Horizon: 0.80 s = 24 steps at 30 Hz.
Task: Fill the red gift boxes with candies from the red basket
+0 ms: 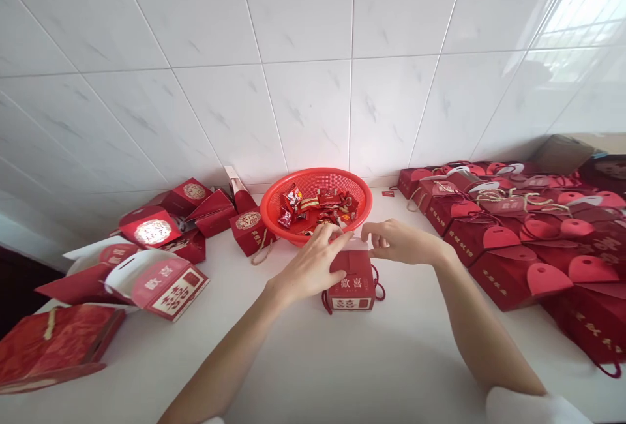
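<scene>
A small red candy box (350,284) with gold and white lettering and a dark red cord handle stands on the white table in front of me. Its top is folded over, and a pale flap shows at its far edge. My left hand (313,264) is on the box's left side, thumb against the front and fingers reaching over the top. At the far right corner, my right hand (398,241) has its fingers curled by the flap; its fingertips are partly hidden. Just behind the box is a red plastic basket (274,222) holding wrapped candies (293,199).
Several opened red boxes (166,280) lie loosely at the left, and one red box (248,231) stands beside the basket. Rows of folded red boxes (503,241) fill the right side. A white tiled wall (308,111) rises behind; a cardboard box (562,150) is at far right.
</scene>
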Motion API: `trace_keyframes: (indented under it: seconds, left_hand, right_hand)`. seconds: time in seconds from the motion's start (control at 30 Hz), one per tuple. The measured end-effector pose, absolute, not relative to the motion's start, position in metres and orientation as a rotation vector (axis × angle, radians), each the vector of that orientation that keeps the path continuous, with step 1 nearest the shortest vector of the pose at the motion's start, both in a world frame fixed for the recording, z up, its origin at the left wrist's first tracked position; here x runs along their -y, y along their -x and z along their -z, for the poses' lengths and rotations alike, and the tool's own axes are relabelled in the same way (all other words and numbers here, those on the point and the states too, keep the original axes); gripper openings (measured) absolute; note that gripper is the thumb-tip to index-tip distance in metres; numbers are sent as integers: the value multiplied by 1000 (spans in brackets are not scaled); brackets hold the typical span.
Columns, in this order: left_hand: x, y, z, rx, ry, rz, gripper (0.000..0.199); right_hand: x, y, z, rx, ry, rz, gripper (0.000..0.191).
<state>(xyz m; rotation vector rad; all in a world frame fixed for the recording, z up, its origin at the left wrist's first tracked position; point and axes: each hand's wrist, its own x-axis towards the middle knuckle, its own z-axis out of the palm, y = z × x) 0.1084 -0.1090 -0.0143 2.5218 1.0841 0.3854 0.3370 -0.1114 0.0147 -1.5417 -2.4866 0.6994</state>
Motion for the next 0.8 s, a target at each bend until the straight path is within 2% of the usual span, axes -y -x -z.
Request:
trace_keyframes:
  seconds: [0.07,0.13,0.27,0.33,0.47,0.6,0.67,0.8]
  left_hand:
    - [109,-109,14,-1098,-2506,-343,74]
    - [108,-109,13,-1082,-2493,-287,65]
    - [105,-108,14,-1022,-2488,-177,35]
    - [106,-109,16,-1046,-2473,-150,29]
    - [112,-110,16,-1185,-2418,-151,31]
    - [117,-106,14,-1365,-2273,-61,48]
    - [116,-104,15,-1334,-2237,-57,53]
    - [111,-100,19,-1220,-2208,-92,52]
  right_hand:
    - [111,-337,-15,2505,1530,-698,13]
    - [111,-335,-15,2541,1500,-731,6]
    - [109,-333,-15,2589,1531,-698,13]
    - [106,-334,-12,2633,1577,-675,14]
    - [99,-332,0,2707,1737,-771,10]
    - [91,-324,13,2762,1802,-773,5]
    - [88,-323,17,2724,1803,-783,6]
    - [82,-334,17,2528,1629,-962,10]
